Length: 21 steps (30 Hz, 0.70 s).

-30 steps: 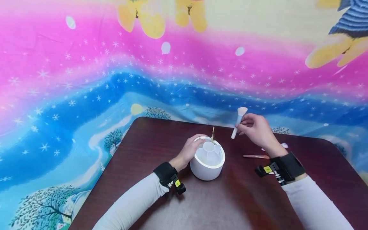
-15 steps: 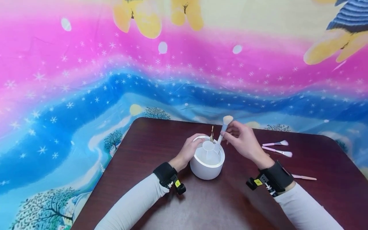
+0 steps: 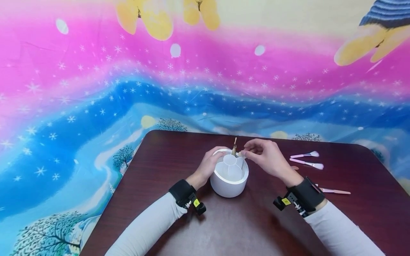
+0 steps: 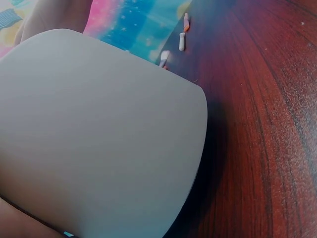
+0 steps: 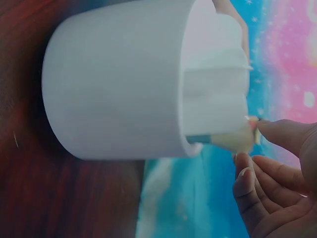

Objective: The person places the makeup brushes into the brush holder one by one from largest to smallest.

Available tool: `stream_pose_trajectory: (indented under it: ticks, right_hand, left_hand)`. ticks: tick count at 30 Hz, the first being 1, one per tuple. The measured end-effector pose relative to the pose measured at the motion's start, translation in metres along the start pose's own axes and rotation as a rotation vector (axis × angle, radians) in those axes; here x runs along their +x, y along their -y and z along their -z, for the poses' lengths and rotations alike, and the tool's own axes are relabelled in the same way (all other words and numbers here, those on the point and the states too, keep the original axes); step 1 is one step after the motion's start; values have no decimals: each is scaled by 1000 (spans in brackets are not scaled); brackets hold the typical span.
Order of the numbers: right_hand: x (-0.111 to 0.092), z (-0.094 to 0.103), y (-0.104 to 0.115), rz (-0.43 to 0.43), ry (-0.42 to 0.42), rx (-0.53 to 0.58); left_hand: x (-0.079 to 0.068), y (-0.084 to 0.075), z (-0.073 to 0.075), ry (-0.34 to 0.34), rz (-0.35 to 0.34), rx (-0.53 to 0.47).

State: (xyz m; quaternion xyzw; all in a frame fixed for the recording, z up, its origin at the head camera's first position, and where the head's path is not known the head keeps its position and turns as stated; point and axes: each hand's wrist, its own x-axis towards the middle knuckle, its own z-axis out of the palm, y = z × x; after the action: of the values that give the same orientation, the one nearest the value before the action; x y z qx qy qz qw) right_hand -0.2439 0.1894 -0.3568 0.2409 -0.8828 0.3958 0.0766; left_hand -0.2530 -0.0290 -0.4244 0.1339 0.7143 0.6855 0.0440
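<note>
A white round brush holder (image 3: 229,188) with inner compartments stands on the table. My left hand (image 3: 208,165) grips its left side, thumb over the rim. A makeup brush (image 5: 230,141) with pale bristles stands handle-down inside the holder at its right rear edge; only its head shows above the rim. My right hand (image 3: 267,156) is right at those bristles, thumb and fingertips apart on either side of them in the right wrist view. Beside this brush, a thin gold-coloured brush (image 3: 234,147) sticks up from the holder. The holder's wall (image 4: 109,139) fills much of the left wrist view.
Two pink-handled brushes (image 3: 309,163) lie on the dark wooden table (image 3: 179,153) right of the holder. Another brush (image 3: 336,191) lies nearer, partly behind the right wrist strap. A printed cloth (image 3: 205,78) hangs along the table's far edge.
My right hand has carried the pale-bristled brush left and lowered it into the holder, and its fingers have parted from it. My left hand stays on the holder.
</note>
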Motion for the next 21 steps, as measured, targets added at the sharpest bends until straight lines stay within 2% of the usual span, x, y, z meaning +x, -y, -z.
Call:
stream_pose_trajectory:
  ticks: [2,3,7,9,12,16,21]
  right_hand:
    - [1,7,-1,-19,-20,-11]
    - [2,12,-3,-35,-25,-16]
    - [3,35,-12,-96,-61,-47]
    - [2,48,-19,-125,-79,-66]
    - [0,66,-30,-158,-116,-97]
    - [-5,89,-55,-200,-147,-151]
    - [-14,110,-94,-305,-88,-226]
  left_hand:
    - [-5,-11,0,6,-1,9]
    - [-5,-11,0,10,0,8]
    - [-4,-10,0,9,-10,11]
    - [0,-1,0,3,-11,4]
    - [-1,0,0,-8,-12,6]
    - [-1,1,0,-14,-13,1]
    - [-1,1,0,-13,-11,0]
